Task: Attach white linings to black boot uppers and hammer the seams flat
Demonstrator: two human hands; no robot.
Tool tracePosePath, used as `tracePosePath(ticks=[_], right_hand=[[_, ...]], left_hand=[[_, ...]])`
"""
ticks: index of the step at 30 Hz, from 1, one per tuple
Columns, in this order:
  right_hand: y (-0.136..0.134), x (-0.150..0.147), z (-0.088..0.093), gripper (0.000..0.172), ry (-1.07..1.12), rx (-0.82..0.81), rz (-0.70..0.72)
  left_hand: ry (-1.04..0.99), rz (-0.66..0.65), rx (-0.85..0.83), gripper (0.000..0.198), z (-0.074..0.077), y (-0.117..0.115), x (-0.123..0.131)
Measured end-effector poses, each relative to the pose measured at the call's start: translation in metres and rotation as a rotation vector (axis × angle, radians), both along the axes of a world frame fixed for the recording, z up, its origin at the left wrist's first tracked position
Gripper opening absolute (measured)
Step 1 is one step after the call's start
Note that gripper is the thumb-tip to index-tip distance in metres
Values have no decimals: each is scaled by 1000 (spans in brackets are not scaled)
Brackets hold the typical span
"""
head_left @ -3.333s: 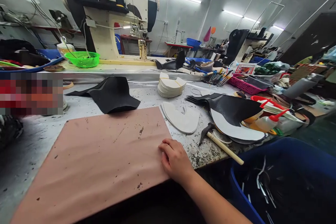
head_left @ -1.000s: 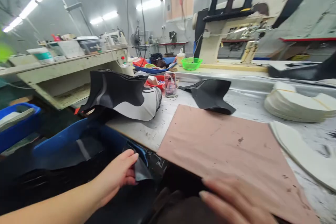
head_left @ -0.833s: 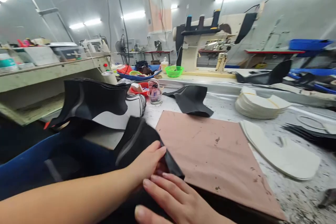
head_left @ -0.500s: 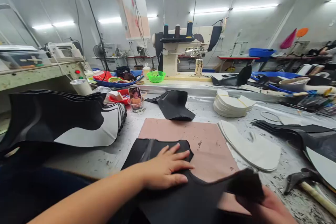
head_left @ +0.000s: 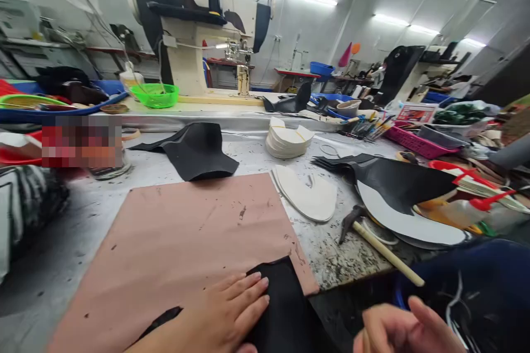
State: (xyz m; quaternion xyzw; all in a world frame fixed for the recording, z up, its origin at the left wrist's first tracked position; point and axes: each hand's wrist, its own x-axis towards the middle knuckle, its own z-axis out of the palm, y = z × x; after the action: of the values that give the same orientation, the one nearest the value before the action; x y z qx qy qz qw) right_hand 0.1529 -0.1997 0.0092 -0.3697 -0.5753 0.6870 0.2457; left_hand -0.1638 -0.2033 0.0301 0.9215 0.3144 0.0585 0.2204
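Observation:
My left hand [head_left: 226, 314] lies flat, fingers together, on a black leather piece [head_left: 284, 311] at the near edge of a pink board [head_left: 178, 231]. Only part of the leather piece shows; the rest runs off the bottom of the view. My right hand [head_left: 403, 331] hovers off the table's front edge above a dark blue bin [head_left: 476, 281], fingers loosely curled, holding nothing that I can see. A wooden-handled hammer [head_left: 375, 242] lies on the table just beyond my right hand.
On the grey table [head_left: 327, 248]: another black leather piece [head_left: 199, 151], a stack of white insoles [head_left: 287, 140], flat white pieces [head_left: 308, 196], black-and-white shoe uppers [head_left: 397, 193], glue bottles [head_left: 459, 209], a pink basket [head_left: 414, 143]. Behind stand a sewing machine [head_left: 194, 33] and green bowl [head_left: 155, 95].
The view swung from left to right. The black leather piece came up from the bin on the left onto the pink board. My right hand let go of it and moved right.

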Motion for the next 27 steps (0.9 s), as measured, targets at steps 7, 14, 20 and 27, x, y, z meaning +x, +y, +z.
tracePosePath(ticks=[7,14,20,27], right_hand=[[69,43,-50,36,-1252,1043,-584],[100,54,-58,37,-1436,919,-540],[90,15,-8,20,-1380,820,-526],[75,-61,34,18,-1035,836,176]], left_hand=[[-175,483,190,28,-36,18,30],[-237,604,-104,18,-40,39,31],[-343,471,65,27,-45,34,30],[-288,337,316,28,-48,34,29]])
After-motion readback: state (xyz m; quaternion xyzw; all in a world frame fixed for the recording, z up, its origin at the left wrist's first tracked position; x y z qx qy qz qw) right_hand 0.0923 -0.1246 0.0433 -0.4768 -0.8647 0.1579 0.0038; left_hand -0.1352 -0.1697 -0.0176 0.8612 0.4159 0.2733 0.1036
